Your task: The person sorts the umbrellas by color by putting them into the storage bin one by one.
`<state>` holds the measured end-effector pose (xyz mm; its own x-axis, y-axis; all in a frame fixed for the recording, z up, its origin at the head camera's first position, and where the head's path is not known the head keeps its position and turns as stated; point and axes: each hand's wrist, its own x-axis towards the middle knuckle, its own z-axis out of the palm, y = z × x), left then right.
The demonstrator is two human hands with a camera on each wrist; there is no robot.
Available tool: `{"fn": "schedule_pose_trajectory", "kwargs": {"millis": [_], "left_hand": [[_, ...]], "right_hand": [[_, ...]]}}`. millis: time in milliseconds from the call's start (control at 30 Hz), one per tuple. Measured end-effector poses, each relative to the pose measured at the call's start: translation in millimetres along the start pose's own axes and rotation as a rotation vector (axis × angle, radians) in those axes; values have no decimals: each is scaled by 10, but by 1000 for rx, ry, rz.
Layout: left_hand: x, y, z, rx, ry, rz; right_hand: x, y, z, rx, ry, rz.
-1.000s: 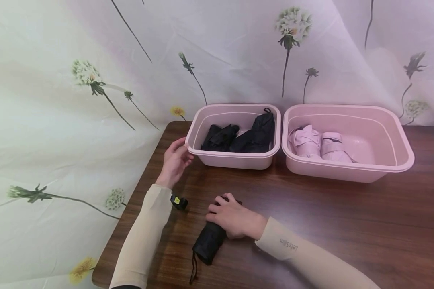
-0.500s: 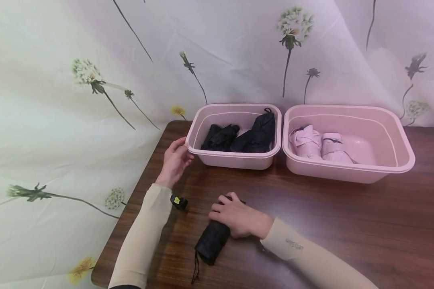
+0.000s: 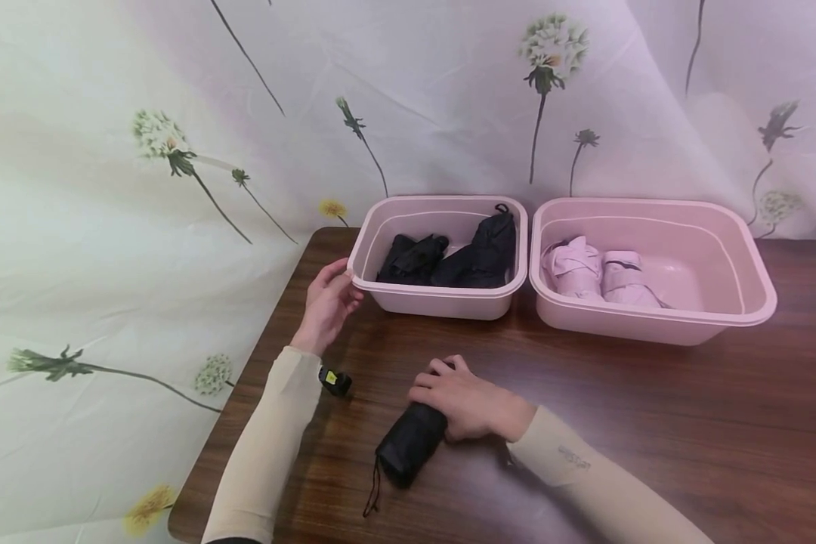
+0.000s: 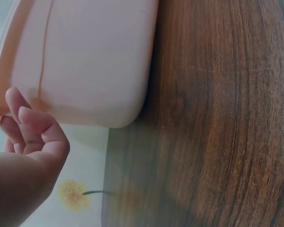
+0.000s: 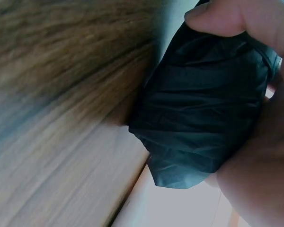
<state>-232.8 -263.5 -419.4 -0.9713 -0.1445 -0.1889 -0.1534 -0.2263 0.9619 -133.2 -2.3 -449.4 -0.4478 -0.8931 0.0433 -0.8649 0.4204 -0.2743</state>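
Observation:
My right hand [image 3: 465, 400] grips the upper part of a black folded umbrella [image 3: 408, 453], low over the table; a loop of cord hangs from its lower end. Up close, the right wrist view shows the umbrella's creased cloth [image 5: 203, 90] with my thumb [image 5: 215, 19] along it. Whether it touches the wood is hard to tell. My left hand [image 3: 325, 306] pinches the near left corner of the smaller pink tub [image 3: 442, 306]. Inside that tub lie two black folded umbrellas, one crumpled [image 3: 415, 261] and one leaning on the right wall [image 3: 486, 253].
A larger pink tub [image 3: 639, 329] stands just right of the smaller one, with two pink folded umbrellas [image 3: 578, 268] at its left end. Both are on a dark wooden table [image 3: 653, 423] against a flower-printed curtain [image 3: 449, 91]. The table's left edge runs beside my left arm.
My right hand has carried the black umbrella a little to the right and slightly away from me. My left hand stays at the tub's corner, and the tubs have not moved.

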Motion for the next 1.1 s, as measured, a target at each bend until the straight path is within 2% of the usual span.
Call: {"fn": "schedule_pose_trajectory", "kwargs": {"millis": [267, 533, 900, 1100], "left_hand": [[-10, 2, -6, 8, -5, 2], [0, -5, 1, 5, -1, 11], [27, -11, -30, -6, -34, -5], [8, -4, -12, -13, -21, -6]], "right_hand": [[-56, 49, -135, 97, 30, 19], [-153, 57, -414, 234, 75, 54], [-209, 149, -661, 432, 320, 97], [-233, 170, -800, 519, 410, 116]]}}
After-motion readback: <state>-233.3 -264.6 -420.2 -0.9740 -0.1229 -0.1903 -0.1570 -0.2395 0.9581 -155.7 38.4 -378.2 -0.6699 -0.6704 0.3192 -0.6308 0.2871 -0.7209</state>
